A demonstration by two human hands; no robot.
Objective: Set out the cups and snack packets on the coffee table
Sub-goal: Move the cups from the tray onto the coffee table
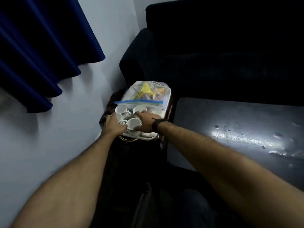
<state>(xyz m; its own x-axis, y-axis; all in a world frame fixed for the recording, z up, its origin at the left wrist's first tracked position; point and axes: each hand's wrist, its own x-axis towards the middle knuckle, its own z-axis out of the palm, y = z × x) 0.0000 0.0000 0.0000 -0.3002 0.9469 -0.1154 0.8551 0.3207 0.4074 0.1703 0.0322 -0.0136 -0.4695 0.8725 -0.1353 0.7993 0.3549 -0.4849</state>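
A white tray (167,96) sits on a dark stand beside the wall. Several white cups (120,109) fill its near half. A clear zip bag of snack packets (144,93), with a blue seal strip, lies across its far half. My left hand (113,125) rests at the tray's near-left edge, fingers against the cups. My right hand (144,122), a dark band on its wrist, lies over the nearest cup (133,124) with the thumb and fingers around its rim. The dark coffee table (238,129) stands to the right, bare and glossy.
A dark blue sofa (213,55) fills the upper right, its armrest just behind the tray. Blue curtains (41,55) hang over the pale wall on the left. My legs in dark trousers are at the bottom of the view.
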